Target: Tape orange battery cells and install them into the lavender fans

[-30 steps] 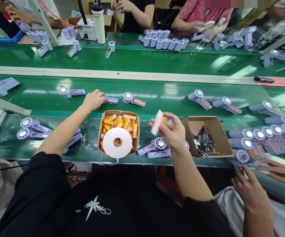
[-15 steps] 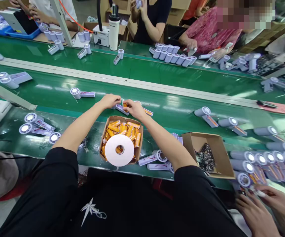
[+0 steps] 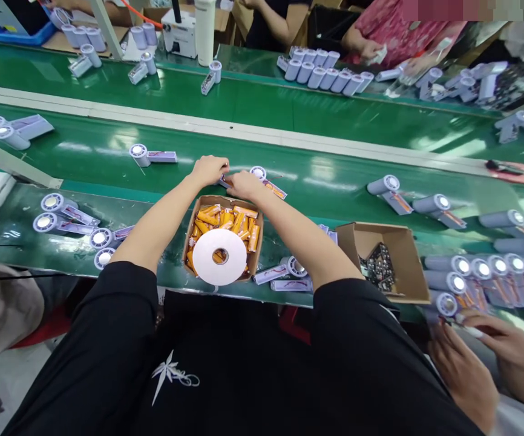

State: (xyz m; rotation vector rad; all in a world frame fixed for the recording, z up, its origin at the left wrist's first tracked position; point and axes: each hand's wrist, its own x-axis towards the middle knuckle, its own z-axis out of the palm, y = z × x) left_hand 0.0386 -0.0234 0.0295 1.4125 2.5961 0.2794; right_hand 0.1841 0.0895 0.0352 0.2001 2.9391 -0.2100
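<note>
Over the near green belt, my left hand [image 3: 210, 170] is closed on a lilac handheld fan housing [image 3: 224, 180], most of it covered by my fingers. Close beside it, my right hand [image 3: 244, 184] has its fingers pressed down at the housing's open handle. The orange battery it carried is hidden under those fingers. Just below both hands stands a cardboard box [image 3: 186, 242] of orange batteries [image 3: 229, 219], with a white tape roll [image 3: 204, 260] resting across its front. Right of my right hand lies another fan housing [image 3: 275, 188] with orange showing in its handle.
On the bench, fan housings [image 3: 69, 219] lie at left and others [image 3: 271, 274] beside the battery box. A second carton [image 3: 402, 242] holds dark circuit boards [image 3: 380, 266]. At right, a co-worker's hands [image 3: 466, 363] work near rows of fans [image 3: 498, 266]. Other people sit across the belts.
My right hand has brought an orange battery with a white strip from the right over to the housing at my left hand. The hands now meet there, and the battery has gone from sight.
</note>
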